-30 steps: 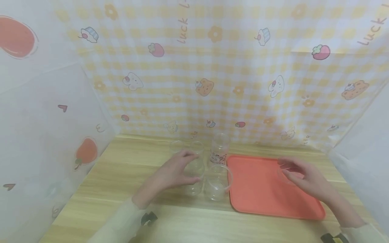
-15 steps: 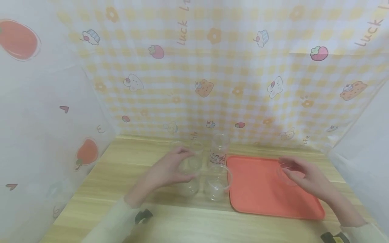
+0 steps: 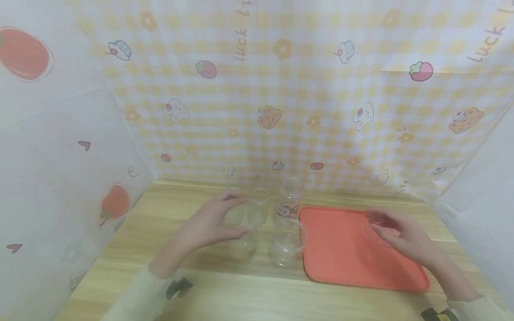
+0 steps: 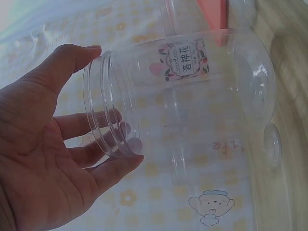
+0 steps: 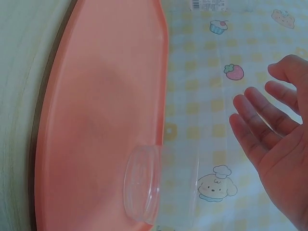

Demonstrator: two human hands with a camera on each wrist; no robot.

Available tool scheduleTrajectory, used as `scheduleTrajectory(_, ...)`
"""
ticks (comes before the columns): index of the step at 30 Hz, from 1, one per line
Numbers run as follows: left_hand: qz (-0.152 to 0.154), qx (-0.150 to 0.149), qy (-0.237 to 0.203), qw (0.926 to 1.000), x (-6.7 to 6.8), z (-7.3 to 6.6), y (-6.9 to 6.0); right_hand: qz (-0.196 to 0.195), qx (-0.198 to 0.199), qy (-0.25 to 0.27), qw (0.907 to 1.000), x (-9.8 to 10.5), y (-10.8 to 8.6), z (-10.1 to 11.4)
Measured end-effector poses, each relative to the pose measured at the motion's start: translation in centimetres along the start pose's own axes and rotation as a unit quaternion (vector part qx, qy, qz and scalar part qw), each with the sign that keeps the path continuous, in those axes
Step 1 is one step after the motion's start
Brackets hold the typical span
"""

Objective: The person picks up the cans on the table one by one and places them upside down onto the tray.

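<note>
While the right hand (image 5: 281,139) stays put, fingers wide and relaxed, the left hand (image 3: 210,223) has shifted leftward since the earlier frames, bringing along a clear, round, see-through jar (image 4: 159,108) gripped by its neck, left of the flat coral-red tray (image 5: 96,96). Left wrist view alone shows the neck's ridged threads; right wrist view shows the right hand apart from a clear cylindrical container (image 5: 142,185) on the smooth, raised-rim tray.

Left of the tray (image 3: 341,261), jars (image 3: 286,247) (see-through) obstruct.
</note>
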State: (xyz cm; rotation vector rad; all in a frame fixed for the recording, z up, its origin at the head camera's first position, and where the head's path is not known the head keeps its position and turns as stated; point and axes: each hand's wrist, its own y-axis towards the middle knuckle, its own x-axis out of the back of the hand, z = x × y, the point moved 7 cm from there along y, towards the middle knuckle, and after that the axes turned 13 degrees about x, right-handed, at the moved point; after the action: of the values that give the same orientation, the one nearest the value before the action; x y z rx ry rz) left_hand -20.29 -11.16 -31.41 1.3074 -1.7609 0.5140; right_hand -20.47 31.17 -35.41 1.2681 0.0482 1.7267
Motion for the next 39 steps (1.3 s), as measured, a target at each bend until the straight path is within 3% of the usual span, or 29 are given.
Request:
scheduleTrajectory(12, -0.012, 0.021, -0.024, 0.9994, 1.8, 0.6, -1.0, -0.003, -0.012, -0.001, 0.9999, -0.2, -0.1, -0.2)
scheduleTrajectory(25, -0.037, 0.009, -0.051, 0.9979, 3.1, 1.5, -1.3, -0.018, -0.011, 0.004, 0.9998, -0.3, 0.2, -0.1)
scheduleTrajectory(32, -0.055, 0.008, -0.078, 0.9954, 3.6, 2.1, -1.6, -0.023, -0.017, 0.029, 0.9992, -0.5, 0.5, 0.0)
scheduleTrajectory(39, -0.075, 0.013, -0.115, 0.9904, 3.7, 3.1, -1.7, -0.054, 0.006, 0.062, 0.9966, -0.8, 1.0, 0.2)
